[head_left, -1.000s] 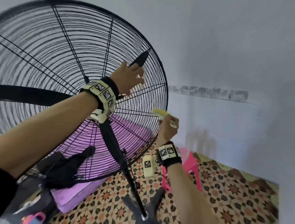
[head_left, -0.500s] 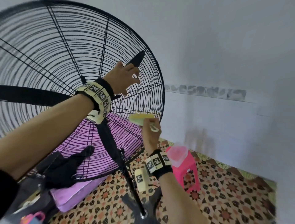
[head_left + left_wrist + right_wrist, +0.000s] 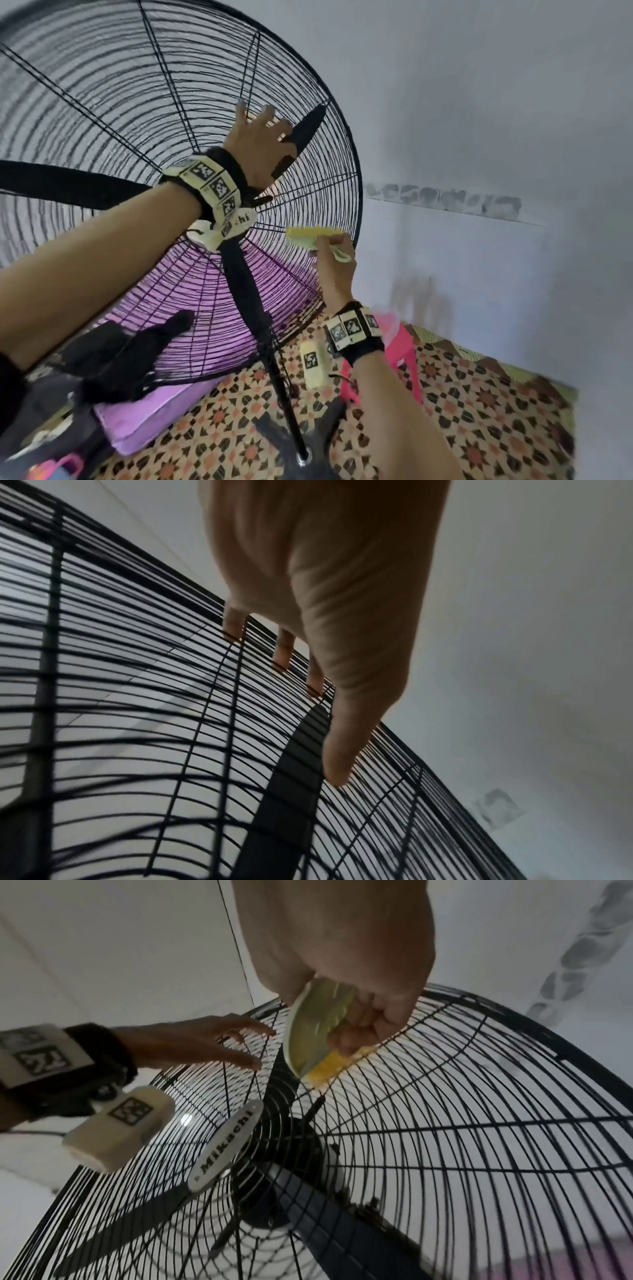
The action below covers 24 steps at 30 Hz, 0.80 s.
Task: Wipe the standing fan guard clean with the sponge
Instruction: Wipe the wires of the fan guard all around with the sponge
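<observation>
The fan guard [image 3: 171, 113] is filling the left of the scene, tilted toward the person. The left hand [image 3: 257, 144] is resting on its upper wires with fingers spread and nearly straight, gripping nothing (probably steadying it). Further right, the right hand [image 3: 334, 267] is curling its fingers round the yellow sponge [image 3: 313, 234], pressing it against the wires near the right rim.

Head view looks forward-down at fan guard [image 3: 137, 102]; both wrist views look upward along the hands, very close; all share the guard.
</observation>
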Tool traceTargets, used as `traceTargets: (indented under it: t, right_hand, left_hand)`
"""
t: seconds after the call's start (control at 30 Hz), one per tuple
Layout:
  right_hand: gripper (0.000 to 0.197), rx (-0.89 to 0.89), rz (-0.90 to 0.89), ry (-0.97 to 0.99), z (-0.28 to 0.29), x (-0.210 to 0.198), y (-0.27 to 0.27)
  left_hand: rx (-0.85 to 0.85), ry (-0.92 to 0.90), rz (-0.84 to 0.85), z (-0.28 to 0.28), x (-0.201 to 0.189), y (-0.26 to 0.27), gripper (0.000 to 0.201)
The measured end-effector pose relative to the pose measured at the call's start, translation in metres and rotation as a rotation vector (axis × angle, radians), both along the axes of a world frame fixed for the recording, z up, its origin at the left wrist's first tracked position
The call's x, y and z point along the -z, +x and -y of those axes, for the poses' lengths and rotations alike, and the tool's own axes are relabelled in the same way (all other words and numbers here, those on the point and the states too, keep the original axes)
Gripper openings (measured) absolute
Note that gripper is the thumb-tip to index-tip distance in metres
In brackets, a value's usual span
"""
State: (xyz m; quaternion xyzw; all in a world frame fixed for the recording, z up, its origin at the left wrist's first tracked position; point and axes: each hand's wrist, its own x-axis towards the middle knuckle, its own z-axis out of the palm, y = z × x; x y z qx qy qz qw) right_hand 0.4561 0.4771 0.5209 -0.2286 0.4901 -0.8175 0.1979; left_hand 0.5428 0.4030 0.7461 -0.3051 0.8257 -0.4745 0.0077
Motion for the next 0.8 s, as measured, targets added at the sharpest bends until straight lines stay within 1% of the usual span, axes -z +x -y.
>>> traceTargets:
  t: [0.03, 0.07, 0.13, 0.17, 0.2, 0.23, 0.3, 0.33, 0.37, 0.4, 0.47, 0.5, 0.57, 0.6, 0.7, 0.73, 0.8]
  right_hand:
    - [0.010, 0.050, 0.017, -0.005, 0.002, 0.000, 0.002]
    - [0.010, 0.141, 0.072, -0.015, 0.003, -0.001, 0.004]
    - [0.014, 0.365, 0.179, -0.003, 0.004, 0.000, 0.009]
    - [0.015, 0.411, 0.198, 0.015, 0.004, 0.001, 0.015]
    - [0.015, 0.406, 0.183, 0.027, 0.006, 0.003, 0.022]
    - [0.016, 0.357, 0.138, 0.015, 0.007, 0.005, 0.030]
    - [0.017, 0.196, 0.047, -0.045, 0.009, 0.009, 0.046]
    - [0.016, 0.141, 0.023, -0.069, 0.008, 0.011, 0.049]
    - [0.016, 0.146, 0.018, -0.082, 0.006, 0.012, 0.049]
    - [0.016, 0.213, 0.034, -0.088, 0.004, 0.012, 0.048]
    - [0.017, 0.416, 0.099, -0.036, 0.001, 0.014, 0.040]
    - [0.016, 0.467, 0.123, -0.009, -0.001, 0.012, 0.038]
    - [0.015, 0.428, 0.135, 0.002, 0.002, 0.012, 0.037]
    - [0.014, 0.366, 0.120, 0.008, 0.003, 0.012, 0.038]
    - [0.015, 0.148, 0.092, 0.016, 0.000, 0.013, 0.041]
    - [0.015, 0.166, 0.098, 0.002, -0.003, 0.013, 0.040]
    - [0.012, 0.337, 0.148, -0.036, -0.008, 0.011, 0.034]
  left_hand:
    - [0.004, 0.003, 0.015, 0.001, -0.003, 0.001, 0.071]
    - [0.019, 0.004, 0.025, 0.002, -0.004, 0.001, 0.073]
    - [0.066, 0.009, 0.020, 0.003, -0.004, -0.001, 0.075]
    - [0.082, 0.005, 0.020, 0.003, -0.002, -0.001, 0.075]
    - [0.086, -0.002, 0.027, 0.003, 0.000, -0.002, 0.078]
    - [0.076, -0.011, 0.042, 0.004, 0.002, -0.002, 0.086]
    - [0.035, -0.031, 0.086, 0.010, 0.005, -0.002, 0.108]
    - [0.028, -0.043, 0.098, 0.010, 0.007, -0.001, 0.115]
    - [0.028, -0.054, 0.101, 0.011, 0.008, 0.000, 0.118]
    - [0.030, -0.062, 0.095, 0.010, 0.009, 0.000, 0.118]
    - [0.043, -0.061, 0.084, 0.006, 0.010, 0.000, 0.115]
    - [0.050, -0.055, 0.071, 0.003, 0.012, 0.000, 0.112]
    - [0.052, -0.040, 0.041, -0.005, 0.013, -0.001, 0.104]
    - [0.044, -0.031, 0.033, -0.008, 0.012, -0.001, 0.102]
    - [0.017, -0.018, 0.029, -0.011, 0.010, 0.002, 0.112]
    - [0.013, -0.021, 0.033, -0.011, 0.009, 0.003, 0.115]
    - [0.006, -0.012, 0.030, -0.012, 0.009, 0.006, 0.115]
